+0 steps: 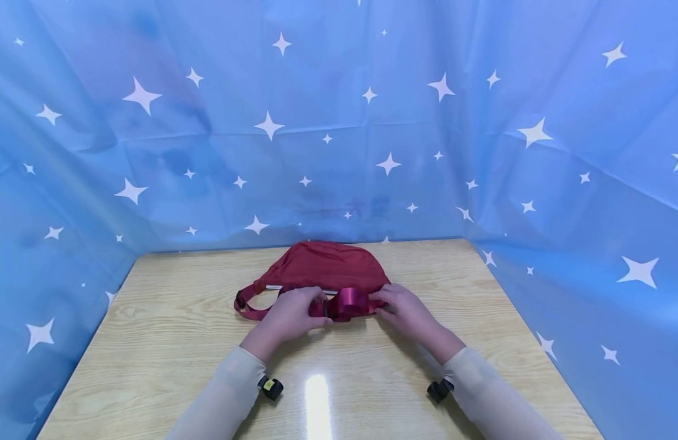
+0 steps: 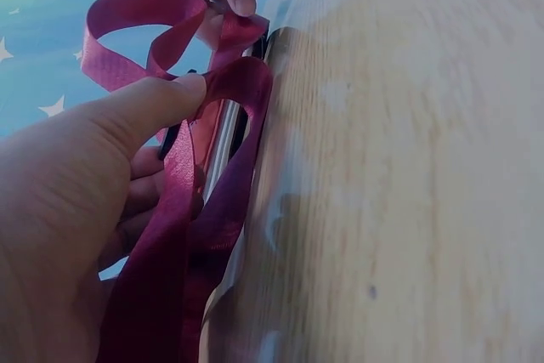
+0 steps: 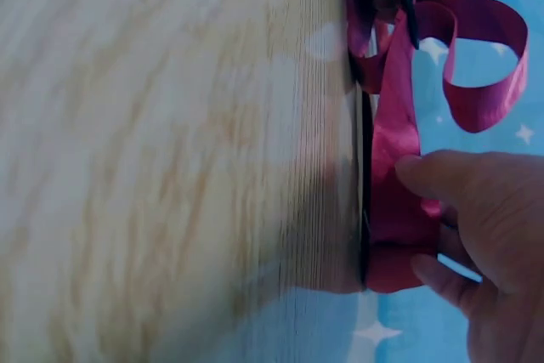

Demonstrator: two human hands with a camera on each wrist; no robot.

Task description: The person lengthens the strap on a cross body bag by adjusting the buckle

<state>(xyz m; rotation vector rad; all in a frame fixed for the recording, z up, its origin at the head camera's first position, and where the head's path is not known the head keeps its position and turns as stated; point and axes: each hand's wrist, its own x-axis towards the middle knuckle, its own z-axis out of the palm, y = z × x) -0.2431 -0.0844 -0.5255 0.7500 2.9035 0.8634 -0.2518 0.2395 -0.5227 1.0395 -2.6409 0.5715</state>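
Observation:
A dark red waist bag lies toward the back of the wooden table, its zip side facing me. Its red strap loops up in front of the bag. My left hand pinches the strap at a black buckle, thumb on the near side, as the left wrist view shows. My right hand pinches the strap near the bag's right end between thumb and fingers. Between the two hands a curl of strap stands up.
The light wooden table has a bright reflection near the front. A blue cloth with white stars hangs behind and along both sides. At the bag's left end another strap loop with a black adjuster lies on the table.

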